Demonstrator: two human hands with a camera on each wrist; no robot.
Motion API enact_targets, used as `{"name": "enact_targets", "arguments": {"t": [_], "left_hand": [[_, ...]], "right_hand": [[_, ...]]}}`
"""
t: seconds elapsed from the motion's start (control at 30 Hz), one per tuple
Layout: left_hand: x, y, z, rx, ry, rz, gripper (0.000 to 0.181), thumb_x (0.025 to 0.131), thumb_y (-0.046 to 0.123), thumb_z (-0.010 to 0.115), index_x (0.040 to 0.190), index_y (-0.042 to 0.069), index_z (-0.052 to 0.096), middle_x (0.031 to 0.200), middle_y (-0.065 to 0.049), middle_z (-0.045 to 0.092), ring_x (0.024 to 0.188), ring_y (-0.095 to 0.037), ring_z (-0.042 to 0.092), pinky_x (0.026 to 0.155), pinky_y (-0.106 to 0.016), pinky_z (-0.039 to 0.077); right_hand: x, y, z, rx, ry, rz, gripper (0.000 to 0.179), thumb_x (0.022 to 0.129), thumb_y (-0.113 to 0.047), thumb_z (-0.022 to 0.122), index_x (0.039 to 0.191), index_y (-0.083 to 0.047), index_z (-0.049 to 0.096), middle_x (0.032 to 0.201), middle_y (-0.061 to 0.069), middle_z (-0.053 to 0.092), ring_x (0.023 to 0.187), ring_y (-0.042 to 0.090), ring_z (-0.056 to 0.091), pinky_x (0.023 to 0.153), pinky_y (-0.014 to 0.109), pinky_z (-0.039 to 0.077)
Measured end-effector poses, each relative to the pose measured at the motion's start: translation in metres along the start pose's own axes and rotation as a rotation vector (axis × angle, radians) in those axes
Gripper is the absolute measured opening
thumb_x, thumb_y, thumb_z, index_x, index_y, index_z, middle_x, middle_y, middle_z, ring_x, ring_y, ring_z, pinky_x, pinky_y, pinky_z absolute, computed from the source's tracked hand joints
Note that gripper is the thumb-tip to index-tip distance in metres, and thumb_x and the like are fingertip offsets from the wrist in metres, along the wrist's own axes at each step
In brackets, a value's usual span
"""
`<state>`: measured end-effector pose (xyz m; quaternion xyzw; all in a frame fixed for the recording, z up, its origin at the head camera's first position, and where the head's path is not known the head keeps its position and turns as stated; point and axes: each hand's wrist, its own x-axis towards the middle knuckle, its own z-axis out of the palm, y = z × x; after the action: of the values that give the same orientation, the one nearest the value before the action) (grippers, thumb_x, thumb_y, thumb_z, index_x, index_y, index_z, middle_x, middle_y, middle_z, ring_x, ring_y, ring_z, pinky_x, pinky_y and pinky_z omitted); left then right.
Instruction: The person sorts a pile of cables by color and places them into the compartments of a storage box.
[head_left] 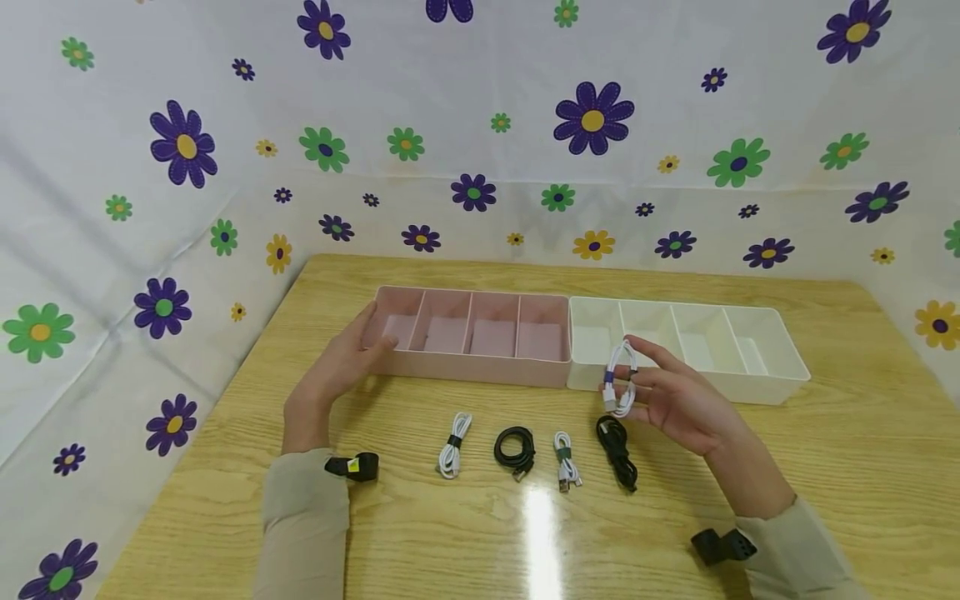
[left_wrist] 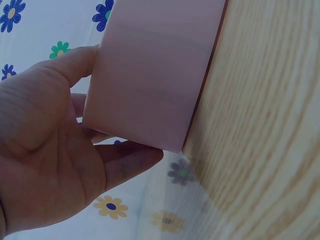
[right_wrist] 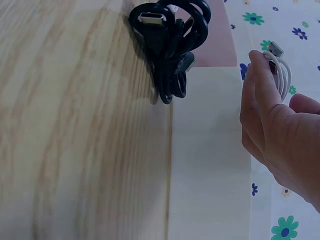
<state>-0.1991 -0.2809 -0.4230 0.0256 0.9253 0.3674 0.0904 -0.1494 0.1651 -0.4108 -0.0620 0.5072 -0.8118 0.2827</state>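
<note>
A coiled white charging cable (head_left: 619, 379) with a purple tie is held in my right hand (head_left: 678, 404), just above the front wall of the white divided box (head_left: 682, 381). In the right wrist view the same white cable (right_wrist: 282, 75) sits at the fingertips. My left hand (head_left: 333, 367) grips the left end of the pink divided box (head_left: 472, 367); the left wrist view shows thumb and fingers around the end wall of the pink box (left_wrist: 150, 70). On the table in front lie a white cable (head_left: 453, 446), a black coiled cable (head_left: 514, 450), a smaller white cable (head_left: 564, 461) and a thicker black cable (head_left: 617, 452).
The two boxes stand end to end on the wooden table (head_left: 420, 533), each split into several compartments. A white cloth with printed flowers (head_left: 517, 158) hangs behind the table and along its sides. Black wrist cameras are strapped over both sleeves.
</note>
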Motion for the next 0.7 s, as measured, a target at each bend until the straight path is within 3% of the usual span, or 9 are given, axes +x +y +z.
{"name": "enact_targets", "arguments": {"t": [0.7], "left_hand": [[0.0, 0.001, 0.0, -0.014, -0.006, -0.006, 0.078, 0.097, 0.049, 0.043, 0.154, 0.017, 0.001, 0.158, -0.011, 0.009, 0.144, -0.034, 0.01, 0.114, -0.054, 0.013]], "right_hand": [[0.016, -0.014, 0.017, -0.083, 0.044, 0.032, 0.064, 0.099, 0.001, 0.037, 0.152, -0.015, 0.005, 0.104, 0.006, 0.053, 0.09, 0.017, 0.06, 0.082, 0.036, 0.053]]}}
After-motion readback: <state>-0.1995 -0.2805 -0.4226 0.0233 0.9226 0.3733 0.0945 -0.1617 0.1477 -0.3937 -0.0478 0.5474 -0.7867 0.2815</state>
